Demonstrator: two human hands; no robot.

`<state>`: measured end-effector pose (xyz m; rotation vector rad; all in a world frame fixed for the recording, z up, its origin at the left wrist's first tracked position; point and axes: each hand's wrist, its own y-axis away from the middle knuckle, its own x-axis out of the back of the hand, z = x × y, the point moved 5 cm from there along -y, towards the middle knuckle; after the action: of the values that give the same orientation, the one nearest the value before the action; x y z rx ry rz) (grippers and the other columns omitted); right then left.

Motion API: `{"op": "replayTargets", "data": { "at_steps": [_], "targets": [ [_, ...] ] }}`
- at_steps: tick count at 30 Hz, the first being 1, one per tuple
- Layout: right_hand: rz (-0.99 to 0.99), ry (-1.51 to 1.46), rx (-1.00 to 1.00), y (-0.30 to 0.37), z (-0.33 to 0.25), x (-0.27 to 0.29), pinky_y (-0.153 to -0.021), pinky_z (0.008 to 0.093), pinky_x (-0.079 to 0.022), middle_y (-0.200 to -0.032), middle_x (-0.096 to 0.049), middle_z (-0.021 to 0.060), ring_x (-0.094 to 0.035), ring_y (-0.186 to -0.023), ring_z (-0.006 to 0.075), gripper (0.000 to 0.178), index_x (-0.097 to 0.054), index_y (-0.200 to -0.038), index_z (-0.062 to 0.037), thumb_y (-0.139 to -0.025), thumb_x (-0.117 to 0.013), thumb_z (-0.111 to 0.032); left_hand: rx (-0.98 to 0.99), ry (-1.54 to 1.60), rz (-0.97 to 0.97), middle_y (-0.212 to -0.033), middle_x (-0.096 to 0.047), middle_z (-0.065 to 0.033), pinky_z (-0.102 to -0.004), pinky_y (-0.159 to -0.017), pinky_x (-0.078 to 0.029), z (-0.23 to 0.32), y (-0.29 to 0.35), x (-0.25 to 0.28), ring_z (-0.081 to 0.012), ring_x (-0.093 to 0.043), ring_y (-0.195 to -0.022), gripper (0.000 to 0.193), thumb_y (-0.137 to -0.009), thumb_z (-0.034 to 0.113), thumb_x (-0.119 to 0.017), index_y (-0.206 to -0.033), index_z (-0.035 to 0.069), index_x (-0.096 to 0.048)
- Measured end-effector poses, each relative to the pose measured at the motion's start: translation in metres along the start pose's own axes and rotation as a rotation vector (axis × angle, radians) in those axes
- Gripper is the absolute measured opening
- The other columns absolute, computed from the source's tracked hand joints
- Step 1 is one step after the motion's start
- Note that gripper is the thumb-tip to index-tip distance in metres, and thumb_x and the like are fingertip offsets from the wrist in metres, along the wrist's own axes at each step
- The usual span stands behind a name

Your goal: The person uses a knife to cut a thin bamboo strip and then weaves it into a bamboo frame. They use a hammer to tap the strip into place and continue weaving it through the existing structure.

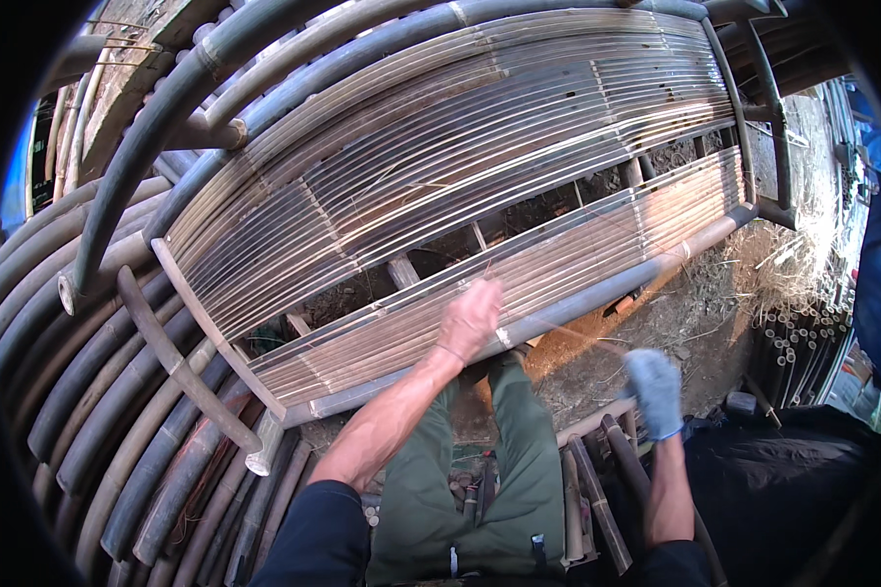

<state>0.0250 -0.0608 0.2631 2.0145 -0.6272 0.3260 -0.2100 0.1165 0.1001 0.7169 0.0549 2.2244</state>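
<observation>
A bamboo bench (597,293) with long split slats lies in front of me, its front rail close to my knees. Over the front band of slats is my bare left hand (472,315), its fingers closed in a pinch. A thin brownish strand (578,336) runs taut from it to the right. Its other end goes to my right hand (653,391), which wears a grey-blue glove and is closed around it, out past the rail. A long gap (440,254) separates the front slats from the wider slatted section behind them.
Stacked curved bamboo poles (117,430) crowd the left side. Bamboo pieces (597,479) stand beside my right leg. A bundle of thin canes (803,342) and straw (803,264) lie at the right, near dark cloth (783,489).
</observation>
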Motion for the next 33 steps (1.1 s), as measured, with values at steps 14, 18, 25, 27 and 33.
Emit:
{"op": "replayTargets", "data": {
  "at_steps": [14,18,25,27,33],
  "targets": [
    [-0.235,1.156,0.443,-0.240,-0.065,-0.246,-0.081,0.0461,-0.054,-0.099,-0.073,0.0188,-0.071,-0.094,0.0352,0.020,-0.076,-0.092,-0.0098,-0.085,-0.060,-0.021,0.427,0.006,-0.170,-0.098,-0.066,-0.0335,-0.0509,-0.087,-0.052,-0.132,-0.087,-0.022,-0.0470,-0.065,-0.100,0.027,-0.082,0.014,-0.055,-0.100,-0.002,-0.066],
    [-0.617,1.010,0.499,-0.273,-0.041,-0.273,-0.085,0.0503,-0.054,-0.107,-0.069,0.0254,-0.068,-0.100,0.0423,0.029,-0.075,-0.100,-0.0047,-0.087,-0.056,-0.022,0.498,0.089,-0.373,-0.112,-0.062,-0.0376,-0.0487,-0.096,-0.048,-0.121,-0.104,-0.033,-0.0480,-0.059,-0.113,0.037,-0.086,0.018,-0.052,-0.110,-0.007,-0.065],
    [-0.256,0.929,0.722,-0.225,-0.082,-0.206,-0.094,0.0468,-0.050,-0.106,-0.069,0.0186,-0.065,-0.104,0.0359,0.032,-0.069,-0.112,-0.0078,-0.086,-0.065,-0.026,0.514,0.114,0.113,-0.086,-0.071,-0.0199,-0.0415,-0.075,-0.052,-0.099,-0.069,-0.005,-0.0351,-0.069,-0.082,0.027,-0.088,0.029,-0.065,-0.098,0.005,-0.076],
    [-0.071,0.831,0.822,-0.194,-0.087,-0.185,-0.101,0.0474,-0.046,-0.112,-0.066,0.0146,-0.062,-0.111,0.0327,0.034,-0.067,-0.114,-0.0092,-0.083,-0.070,-0.023,0.481,0.052,0.046,-0.093,-0.068,-0.0143,-0.0363,-0.079,-0.051,-0.082,-0.062,0.011,-0.0281,-0.067,-0.088,0.026,-0.089,0.029,-0.068,-0.098,0.006,-0.077],
    [-0.015,0.493,1.036,-0.120,-0.063,-0.194,-0.110,0.0503,-0.038,-0.122,-0.059,0.0101,-0.054,-0.121,0.0314,0.039,-0.066,-0.114,-0.0117,-0.078,-0.077,-0.021,0.459,0.608,-0.331,-0.097,-0.066,-0.0052,-0.0307,-0.082,-0.050,-0.044,-0.049,0.027,-0.0169,-0.063,-0.092,0.019,-0.087,0.021,-0.076,-0.093,0.004,-0.079]
  ]
}}
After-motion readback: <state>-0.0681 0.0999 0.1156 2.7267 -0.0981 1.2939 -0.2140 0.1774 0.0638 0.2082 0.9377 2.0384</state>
